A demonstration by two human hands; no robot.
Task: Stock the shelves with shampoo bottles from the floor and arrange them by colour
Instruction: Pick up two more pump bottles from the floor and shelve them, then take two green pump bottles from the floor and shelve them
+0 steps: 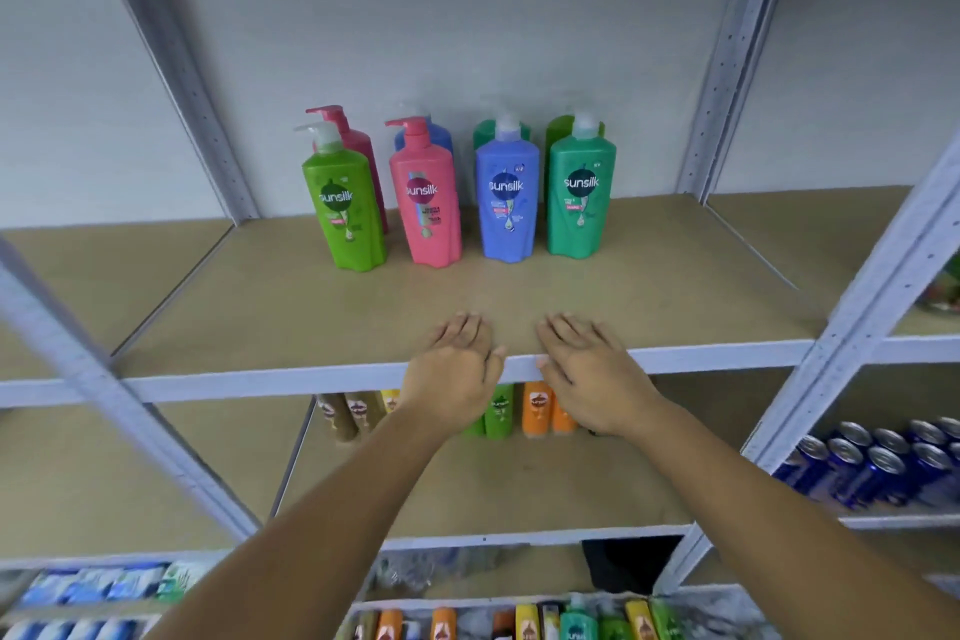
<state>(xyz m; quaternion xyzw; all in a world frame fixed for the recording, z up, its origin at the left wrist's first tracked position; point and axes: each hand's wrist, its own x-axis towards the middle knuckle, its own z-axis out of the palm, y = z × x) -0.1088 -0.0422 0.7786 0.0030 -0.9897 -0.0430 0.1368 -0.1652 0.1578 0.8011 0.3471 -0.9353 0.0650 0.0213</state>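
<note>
The left hand (457, 369) and the right hand (592, 369) are lying flat on the front rail (260, 379) of the shelf (649, 296). The fingers are reaching just over the rail. Both hands are loose and are holding nothing.

Well behind the rail, four big shampoo bottles are standing in a row: light green bottle (345, 208), pink bottle (426, 203), blue bottle (506, 198), dark green bottle (581, 192). Their names are facing the rail, so people can read them. Four more are hiding behind them, farther from the rail, and their colours are not matching the ones in front. So the sorting is probably not finished.

The hands seem to be resting while the person is looking at the colours.

Under the rail, small orange bottles (539, 405) are standing on the next shelf. Far below the rail, more bottles (524, 621) are waiting. Below the rail to the right, blue cans (872, 473) are sitting.
</note>
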